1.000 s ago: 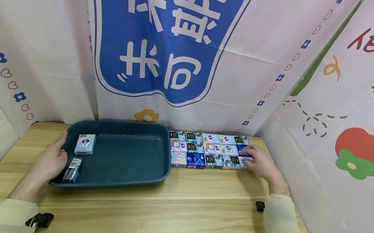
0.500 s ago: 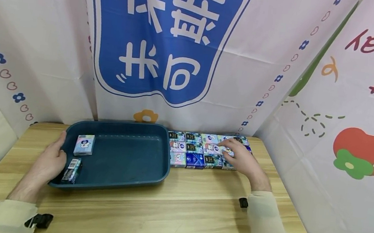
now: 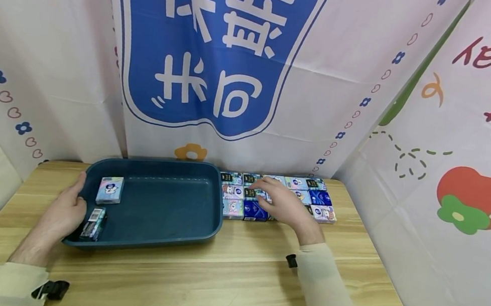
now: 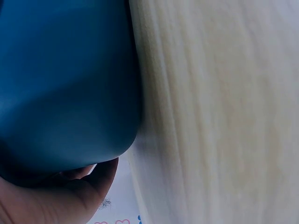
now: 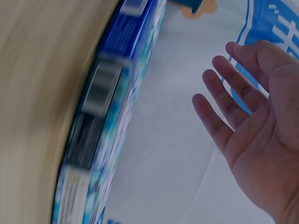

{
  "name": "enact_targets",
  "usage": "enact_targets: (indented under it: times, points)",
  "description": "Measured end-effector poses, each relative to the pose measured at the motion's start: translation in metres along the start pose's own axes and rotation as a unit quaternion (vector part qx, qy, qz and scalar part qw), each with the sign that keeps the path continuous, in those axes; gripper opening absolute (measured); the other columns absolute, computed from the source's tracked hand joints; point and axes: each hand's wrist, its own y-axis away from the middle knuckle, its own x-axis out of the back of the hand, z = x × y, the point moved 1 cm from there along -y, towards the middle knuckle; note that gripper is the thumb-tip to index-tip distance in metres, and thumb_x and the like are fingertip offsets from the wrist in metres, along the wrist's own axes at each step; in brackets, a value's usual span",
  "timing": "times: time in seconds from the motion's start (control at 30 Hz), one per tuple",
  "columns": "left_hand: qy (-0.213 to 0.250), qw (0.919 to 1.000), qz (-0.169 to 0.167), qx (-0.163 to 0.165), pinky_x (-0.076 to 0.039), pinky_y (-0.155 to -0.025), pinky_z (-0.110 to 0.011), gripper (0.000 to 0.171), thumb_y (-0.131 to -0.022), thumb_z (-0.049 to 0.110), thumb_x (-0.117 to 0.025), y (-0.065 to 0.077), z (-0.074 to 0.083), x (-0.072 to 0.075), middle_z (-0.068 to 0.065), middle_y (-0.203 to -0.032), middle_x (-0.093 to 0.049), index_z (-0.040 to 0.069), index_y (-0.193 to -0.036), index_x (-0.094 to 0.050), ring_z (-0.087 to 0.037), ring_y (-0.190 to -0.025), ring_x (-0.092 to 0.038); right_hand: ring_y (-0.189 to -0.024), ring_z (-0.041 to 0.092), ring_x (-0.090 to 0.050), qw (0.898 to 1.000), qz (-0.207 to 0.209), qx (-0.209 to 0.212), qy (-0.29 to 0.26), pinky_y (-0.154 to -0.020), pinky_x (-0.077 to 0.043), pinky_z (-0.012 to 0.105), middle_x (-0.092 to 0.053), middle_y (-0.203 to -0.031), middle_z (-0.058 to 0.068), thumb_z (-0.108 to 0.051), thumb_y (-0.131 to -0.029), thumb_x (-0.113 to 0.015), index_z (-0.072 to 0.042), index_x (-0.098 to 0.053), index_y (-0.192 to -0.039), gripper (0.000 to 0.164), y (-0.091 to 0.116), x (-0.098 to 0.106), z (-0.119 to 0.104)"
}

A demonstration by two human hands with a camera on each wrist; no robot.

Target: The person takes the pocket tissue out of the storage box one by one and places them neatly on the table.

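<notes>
My left hand [image 3: 61, 210] grips the left end of a dark teal tray [image 3: 158, 244]. In the left wrist view its thumb and fingers curl round the edge of the tray [image 4: 70, 107]. Two small tissue packs lie in the tray's left part: a light blue one [image 3: 110, 190] and a dark one [image 3: 94, 223] near the front corner. My right hand [image 3: 283, 202] hovers over rows of similar packs to the tray's right, covering some. The right wrist view shows the right hand [image 5: 257, 112] holding nothing, fingers spread, apart from a blue pack [image 5: 124, 42].
Pack rows run from the tray's right wall to a pale pack [image 3: 323, 213] near the table's right end. The wooden table [image 3: 211, 290] spreads in front. A printed cloth [image 3: 326, 81] hangs behind, and others close off both sides.
My right hand has moved left over the packs, from the right end of the rows towards the tray. The left hand and the tray have stayed in place.
</notes>
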Motion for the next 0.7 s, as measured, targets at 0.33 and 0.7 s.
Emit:
enact_targets:
  times: [0.33,0.7]
  points:
    - [-0.004,1.0000,0.002,0.004,-0.004,-0.123,-0.081,0.066,-0.110,0.013,-0.019,-0.001,0.001,-0.001,-0.028,-0.173,0.015,0.012,-0.166,0.014,-0.061,-0.158,0.006,-0.134,0.015,-0.062,0.999,-0.014,0.044,0.023,-0.116,-0.055,0.037,-0.065,-0.143,-0.006,-0.024,-0.106,-0.059,-0.026,-0.068,-0.138,0.033,-0.030,-0.020,-0.049]
    - [-0.006,0.9999,0.008,-0.009,-0.003,-0.125,-0.080,0.065,-0.109,0.012,-0.019,-0.001,0.000,-0.001,-0.026,-0.174,0.014,0.007,-0.166,0.011,-0.060,-0.159,0.006,-0.133,0.013,-0.060,0.993,-0.032,0.099,0.054,-0.115,-0.054,0.032,-0.061,-0.143,-0.007,-0.025,-0.106,-0.060,-0.026,-0.065,-0.141,0.035,-0.059,-0.033,-0.099]
